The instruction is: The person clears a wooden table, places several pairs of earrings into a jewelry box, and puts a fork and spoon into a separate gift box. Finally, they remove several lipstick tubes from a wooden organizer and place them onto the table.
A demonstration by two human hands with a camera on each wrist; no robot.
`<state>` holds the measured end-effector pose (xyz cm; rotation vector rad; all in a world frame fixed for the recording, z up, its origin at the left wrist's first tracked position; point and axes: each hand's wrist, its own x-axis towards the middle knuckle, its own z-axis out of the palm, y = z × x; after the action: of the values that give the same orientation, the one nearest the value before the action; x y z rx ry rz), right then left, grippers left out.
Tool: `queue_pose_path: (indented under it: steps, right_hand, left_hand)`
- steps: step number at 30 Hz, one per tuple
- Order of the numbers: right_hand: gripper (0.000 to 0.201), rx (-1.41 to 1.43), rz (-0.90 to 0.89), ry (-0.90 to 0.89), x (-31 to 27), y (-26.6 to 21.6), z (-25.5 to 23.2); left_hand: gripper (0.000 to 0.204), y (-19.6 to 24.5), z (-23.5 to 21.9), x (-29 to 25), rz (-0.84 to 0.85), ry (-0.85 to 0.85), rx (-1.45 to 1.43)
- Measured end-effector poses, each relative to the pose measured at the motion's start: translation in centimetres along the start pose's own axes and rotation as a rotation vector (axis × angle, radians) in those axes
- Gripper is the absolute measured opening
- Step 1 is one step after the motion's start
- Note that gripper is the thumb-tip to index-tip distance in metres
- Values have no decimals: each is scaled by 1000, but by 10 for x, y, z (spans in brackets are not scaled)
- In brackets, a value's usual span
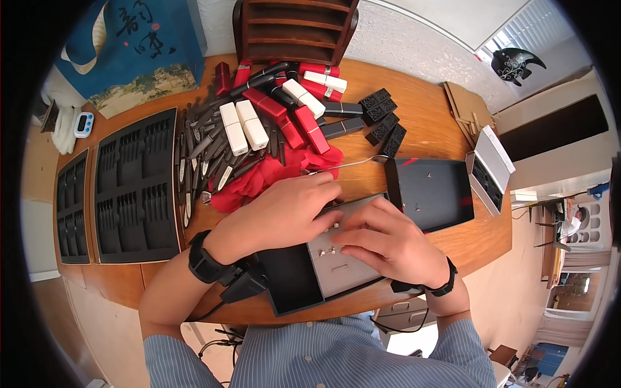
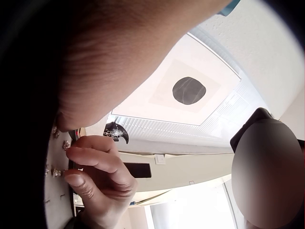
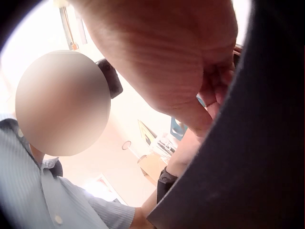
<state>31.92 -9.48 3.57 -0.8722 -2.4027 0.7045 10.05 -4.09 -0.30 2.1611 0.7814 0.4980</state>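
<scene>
A shallow black box with a grey padded bed (image 1: 349, 275) lies at the table's front edge, with several small sparkling earrings (image 1: 323, 253) set in the pad. My left hand (image 1: 284, 210) reaches over the pad's far left part, its thumb beside one earring; its fingertips are mostly hidden, so I cannot tell whether it pinches anything. From the other side my right hand (image 1: 394, 239) hovers close over the pad. In the left wrist view, the right hand's thumb and index fingertips (image 2: 71, 180) stand apart beside the earrings (image 2: 57, 172), with nothing seen between them.
Right of the pad, a black tray (image 1: 446, 191) holds a few tiny pieces. Beyond my left hand are red petals (image 1: 265, 178), a heap of dark slim tools (image 1: 200, 142), and red, white and black lipstick-like tubes (image 1: 234, 129). Black slotted trays (image 1: 139, 194) flank the left; a wooden rack (image 1: 294, 32) stands behind.
</scene>
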Motion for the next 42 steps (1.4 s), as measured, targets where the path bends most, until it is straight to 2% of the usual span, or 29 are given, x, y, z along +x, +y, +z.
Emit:
queue_pose_path:
  steps: [8,17,20,29,38,42]
  right_hand:
    - [21,12,-51,-99,-3,3,9]
    - [19,-112,-50,-16,-1,2,17]
    - [24,-111,-26,-19,-1,1,17]
    - [20,-89,-72,20,-6,4,1]
    - [14,-33,-99,-57,-6,8,4]
    - [17,15,-44,78,-8,11,-16]
  left_hand:
    - [25,1,-1,0,-19,-15,13]
    - [25,1,-1,0,-14,-17,18]
    - [25,0,-1,0,-8,-15,17]
    - [24,0,-1,0,-25,-28,29]
    - [26,3,-2,2,-6,-40,41]
    - [27,5,-3,1,0,0,18]
